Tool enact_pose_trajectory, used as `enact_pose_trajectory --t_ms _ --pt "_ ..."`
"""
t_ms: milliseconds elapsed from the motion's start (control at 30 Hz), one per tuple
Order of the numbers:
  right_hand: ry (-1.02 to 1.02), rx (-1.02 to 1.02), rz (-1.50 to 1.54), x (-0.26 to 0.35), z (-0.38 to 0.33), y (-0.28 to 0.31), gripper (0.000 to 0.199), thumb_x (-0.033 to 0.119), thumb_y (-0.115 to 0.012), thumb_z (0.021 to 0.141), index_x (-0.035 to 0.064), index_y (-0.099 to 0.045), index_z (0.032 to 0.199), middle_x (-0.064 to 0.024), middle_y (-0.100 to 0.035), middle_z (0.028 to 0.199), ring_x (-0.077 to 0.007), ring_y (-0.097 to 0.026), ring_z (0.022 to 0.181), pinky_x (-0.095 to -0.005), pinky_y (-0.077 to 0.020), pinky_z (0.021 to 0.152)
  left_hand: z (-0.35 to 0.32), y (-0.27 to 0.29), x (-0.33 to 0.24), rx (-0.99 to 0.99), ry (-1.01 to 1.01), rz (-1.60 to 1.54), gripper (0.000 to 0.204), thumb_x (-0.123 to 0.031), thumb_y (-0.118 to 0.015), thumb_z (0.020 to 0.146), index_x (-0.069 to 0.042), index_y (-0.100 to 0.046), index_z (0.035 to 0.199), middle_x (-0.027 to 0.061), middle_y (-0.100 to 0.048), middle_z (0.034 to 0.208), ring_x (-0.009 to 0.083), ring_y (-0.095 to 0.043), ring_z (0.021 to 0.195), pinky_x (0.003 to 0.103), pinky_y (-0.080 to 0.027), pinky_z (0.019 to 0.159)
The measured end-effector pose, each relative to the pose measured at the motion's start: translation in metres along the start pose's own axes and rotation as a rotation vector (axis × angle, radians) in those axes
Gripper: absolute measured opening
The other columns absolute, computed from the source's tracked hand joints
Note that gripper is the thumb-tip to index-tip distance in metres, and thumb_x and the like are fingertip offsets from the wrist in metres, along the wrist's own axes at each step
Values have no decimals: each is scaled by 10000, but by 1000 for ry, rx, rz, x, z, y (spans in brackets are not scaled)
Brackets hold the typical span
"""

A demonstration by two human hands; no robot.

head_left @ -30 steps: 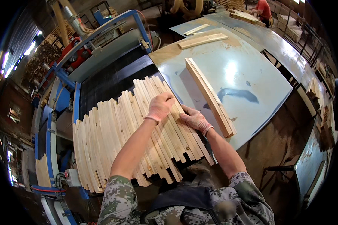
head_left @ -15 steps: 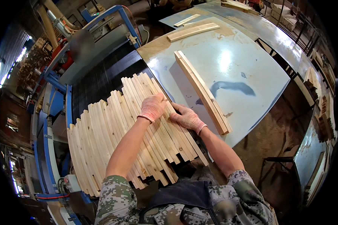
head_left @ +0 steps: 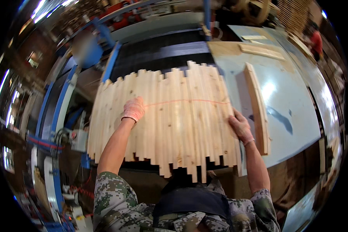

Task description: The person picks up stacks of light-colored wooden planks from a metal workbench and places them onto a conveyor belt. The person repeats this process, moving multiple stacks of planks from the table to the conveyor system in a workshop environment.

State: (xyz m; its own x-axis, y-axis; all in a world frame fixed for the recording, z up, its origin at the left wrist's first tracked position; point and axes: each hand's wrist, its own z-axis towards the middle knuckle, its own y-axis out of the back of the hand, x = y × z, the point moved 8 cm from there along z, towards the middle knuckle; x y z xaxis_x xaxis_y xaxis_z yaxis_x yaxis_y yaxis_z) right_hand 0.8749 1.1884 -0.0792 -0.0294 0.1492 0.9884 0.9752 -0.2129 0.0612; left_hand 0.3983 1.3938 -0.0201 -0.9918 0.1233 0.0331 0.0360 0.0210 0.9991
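Observation:
A row of pale wooden strips (head_left: 181, 131) lies side by side across the dark machine bed, their ends uneven. My left hand (head_left: 134, 109), in a pinkish knit glove, is closed over the left part of the row; what its fingers hold is hidden. From that hand a thin red line (head_left: 189, 101) runs across the strips to their right edge. My right hand (head_left: 241, 127), gloved too, rests against the row's right edge with its fingers stretched along the outermost strip.
Right of the row, a thicker stack of boards (head_left: 256, 110) lies on a grey metal table (head_left: 294, 127), with another board (head_left: 262, 52) farther back. Blue machine rails (head_left: 60, 104) stand at the left. A person in red (head_left: 316, 41) is at the far right.
My left hand has moved leftward from the right edge across the strips, and a red line now shows behind it. My right hand stays at the edge. The view has turned left.

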Motion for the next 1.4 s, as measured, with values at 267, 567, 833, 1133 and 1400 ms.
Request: enact_pose_trajectory --t_ms 267,567,833,1133,1400 --pt "27 84 104 -31 22 0 575 159 -585 1055 4 -490 1600 -96 -613 1505 -186 -589 1325 -309 -454 1133 -76 -33 282 -117 438 33 220 -215 -704 931 -88 -725 1110 222 -774 1113 411 -738 1103 514 -590 939" --pt "-3 93 168 -59 34 24 615 215 -627 1088 -37 -432 1615 -136 -596 1523 -233 -618 1326 -360 -500 1120 -145 -1 334 -78 715 10 385 -312 -750 955 -98 -665 1263 189 -761 1201 367 -735 1151 490 -590 949" --pt "120 109 184 -65 46 24 584 255 -666 1087 20 -505 1597 -50 -679 1374 -139 -665 1136 -289 -543 980 -147 -7 357 -199 764 -6 309 -306 -694 987 -115 -713 1228 164 -741 1288 356 -716 1205 504 -585 975" --pt "64 85 245 -79 46 31 606 207 -670 1077 -26 -471 1600 -80 -657 1431 -156 -654 1194 -288 -525 1026 -287 9 376 -818 717 -764 248 -249 -712 945 -20 -720 1041 133 -781 969 293 -752 973 421 -566 847" --pt "92 175 251 -63 43 12 621 255 -604 1095 -20 -429 1624 -121 -609 1492 -217 -618 1298 -337 -486 1112 -367 -102 467 -654 1094 -1350 89 -109 -726 936 -65 -783 987 -6 -626 712 108 -544 544 296 -432 478"
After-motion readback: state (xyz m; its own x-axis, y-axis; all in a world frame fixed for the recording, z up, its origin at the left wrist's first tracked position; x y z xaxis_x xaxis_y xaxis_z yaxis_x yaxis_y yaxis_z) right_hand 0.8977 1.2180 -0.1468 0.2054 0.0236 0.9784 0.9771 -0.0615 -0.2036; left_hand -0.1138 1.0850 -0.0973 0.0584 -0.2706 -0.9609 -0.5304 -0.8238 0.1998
